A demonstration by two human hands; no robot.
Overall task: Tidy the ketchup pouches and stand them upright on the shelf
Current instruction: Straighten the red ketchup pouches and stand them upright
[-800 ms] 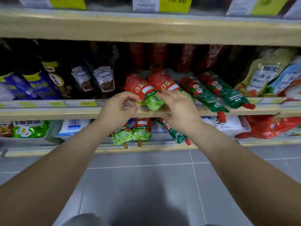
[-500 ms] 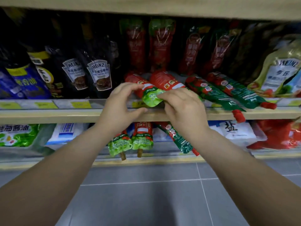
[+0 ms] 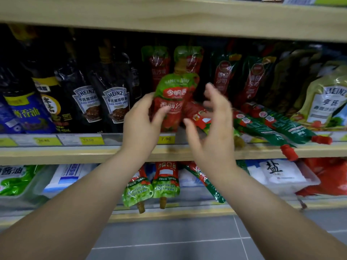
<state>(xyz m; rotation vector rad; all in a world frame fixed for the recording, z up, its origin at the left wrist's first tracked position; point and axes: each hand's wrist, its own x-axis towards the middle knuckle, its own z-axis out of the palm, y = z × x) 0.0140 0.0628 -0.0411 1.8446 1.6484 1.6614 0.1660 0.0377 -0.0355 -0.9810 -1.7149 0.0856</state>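
A red ketchup pouch with a green top (image 3: 175, 98) stands upright at the front of the middle shelf (image 3: 75, 154), and my left hand (image 3: 140, 126) grips its lower left side. My right hand (image 3: 212, 126) hovers open just right of it, fingers spread and blurred. Behind the right hand a second red pouch (image 3: 199, 115) lies flat on the shelf. Two dark green pouches (image 3: 262, 128) with red caps lie flat further right, their caps poking past the shelf edge. More ketchup pouches (image 3: 159, 64) stand upright at the back.
Black Heinz pepper sauce pouches (image 3: 114, 102) stand left of my left hand, blue pouches (image 3: 24, 113) beyond them. A pale green Heinz pouch (image 3: 326, 102) leans at far right. On the lower shelf, green-topped pouches (image 3: 150, 186) hang over the edge beside white salt bags (image 3: 277, 175). Grey tiled floor below.
The pouch that lay flat under both hands now stands upright in my left hand. My right hand has let go and opened beside it. The camera has tilted up.
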